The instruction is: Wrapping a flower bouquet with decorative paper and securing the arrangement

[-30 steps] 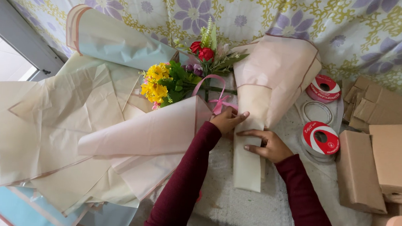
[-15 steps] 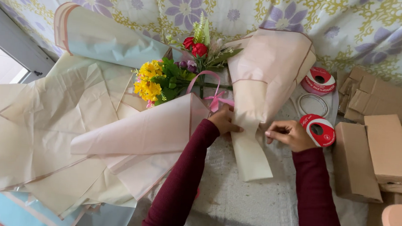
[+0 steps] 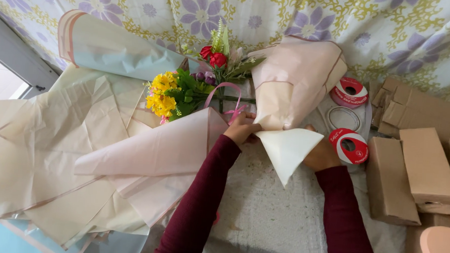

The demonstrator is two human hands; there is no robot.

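— Floral cloth (image 3: 294, 16) with purple blooms hangs behind the worktable, right? What sits at the middle?

— Yes. At the middle lies a pale pink wrapping sheet (image 3: 295, 78), its lower part folded into a cream pointed flap (image 3: 287, 152). The left hand (image 3: 243, 128) pinches the sheet at the flap's upper left edge, fingers closed on the paper. The right hand (image 3: 321, 155) is under the flap's right side; whether its fingers close on the paper, I cannot tell, as the flap hides them.

— And just beside that?

— To the left lies a small bunch of flowers (image 3: 185, 87), yellow, red and purple, tied with a pink ribbon (image 3: 226, 98). Another pink sheet (image 3: 150, 153) spreads below it, over beige papers (image 3: 41, 146).

— Farther out?

— A rolled pale green sheet (image 3: 115, 49) rests at the upper left. Two red tape rolls (image 3: 350, 144) sit to the right of the hands, a clear ring (image 3: 343, 118) between them. Brown cardboard boxes (image 3: 415, 164) stack along the right edge.
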